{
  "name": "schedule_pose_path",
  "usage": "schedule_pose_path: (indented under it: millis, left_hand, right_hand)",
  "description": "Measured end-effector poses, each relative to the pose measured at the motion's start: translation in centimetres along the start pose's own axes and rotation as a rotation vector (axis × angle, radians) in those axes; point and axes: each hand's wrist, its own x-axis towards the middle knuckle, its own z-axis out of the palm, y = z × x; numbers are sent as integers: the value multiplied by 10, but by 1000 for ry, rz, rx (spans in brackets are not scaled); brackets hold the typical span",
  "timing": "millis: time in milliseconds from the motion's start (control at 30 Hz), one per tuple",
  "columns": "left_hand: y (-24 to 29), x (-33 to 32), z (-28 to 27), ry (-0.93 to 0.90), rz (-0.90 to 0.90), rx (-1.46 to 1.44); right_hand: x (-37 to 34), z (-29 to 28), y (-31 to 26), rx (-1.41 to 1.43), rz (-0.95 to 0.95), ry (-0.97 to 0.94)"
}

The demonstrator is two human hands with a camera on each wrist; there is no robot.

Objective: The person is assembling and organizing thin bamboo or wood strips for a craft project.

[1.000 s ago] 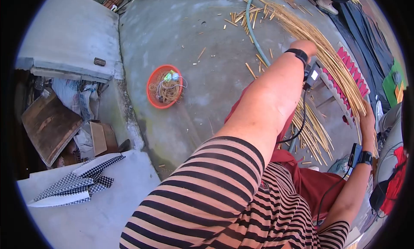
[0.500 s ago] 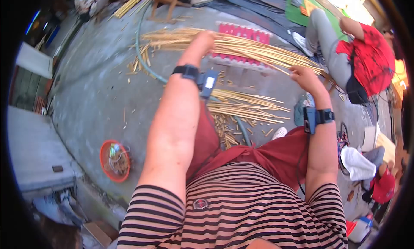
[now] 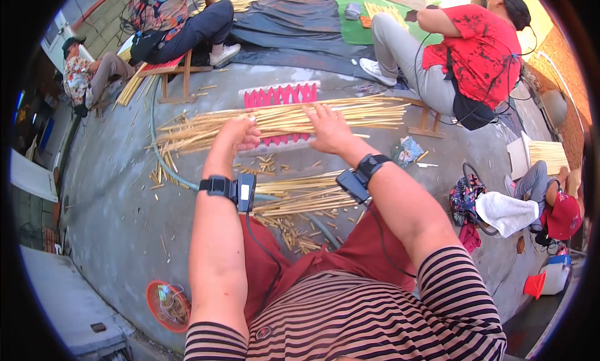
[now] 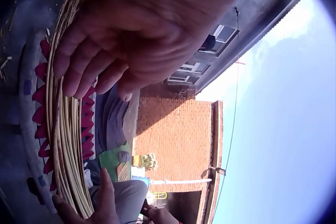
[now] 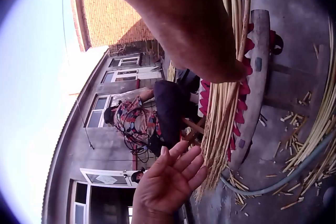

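A long bundle of dry, straw-coloured stalks (image 3: 369, 113) lies across a low stool with a pink zigzag seat (image 3: 280, 96). My left hand (image 3: 239, 133) is at the near side of the bundle, left of the stool's middle, palm turned inward. Its relaxed fingers (image 4: 79, 71) overlap the stalks in the left wrist view, and the palm shows empty in the right wrist view. On the bundle's right part rests my right hand (image 3: 329, 128), fingers spread over the stalks. A thinner, feathery end of the bundle (image 5: 212, 163) points left.
More stalks (image 3: 306, 195) and cut pieces lie on the concrete before my knees, with a hose (image 3: 153, 111) running past. An orange basket (image 3: 169, 305) stands at lower left. A person in red (image 3: 475, 61) sits at right; others sit at the back left and far right.
The head view has swung to the right. My right hand has left the bundle's right end and moved inward along it, and both hands are now closer together.
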Motion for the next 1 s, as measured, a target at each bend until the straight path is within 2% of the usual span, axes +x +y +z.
schedule_pose_path:
  millis: [167,267,467,533,633,733,767,867,1000]
  left_hand:
    - [1,3,27,-38,113,-389]
    - [-2,8,35,-20,87,-536]
    - [-5,1,43,-32,43,-635]
    - [-14,9,45,-63,4,-638]
    - [-18,12,48,-98,-81,-643]
    - [-20,19,47,-110,-92,-651]
    - [-21,22,48,-104,-120,-655]
    - [-24,32,49,-97,-195,-654]
    - [-28,43,56,-111,-233,-645]
  right_hand:
    - [38,13,-28,-62,35,-53]
    - [53,27,-33,-85,71,-120]
    - [79,40,-29,-37,131,-255]
    - [87,63,-20,13,104,-111]
    - [97,72,-13,-9,69,-3]
    - [107,71,-12,11,56,1]
    - [108,70,-13,-68,30,12]
    - [110,61,-14,-44,46,-68]
    - [106,50,-6,62,67,-15]
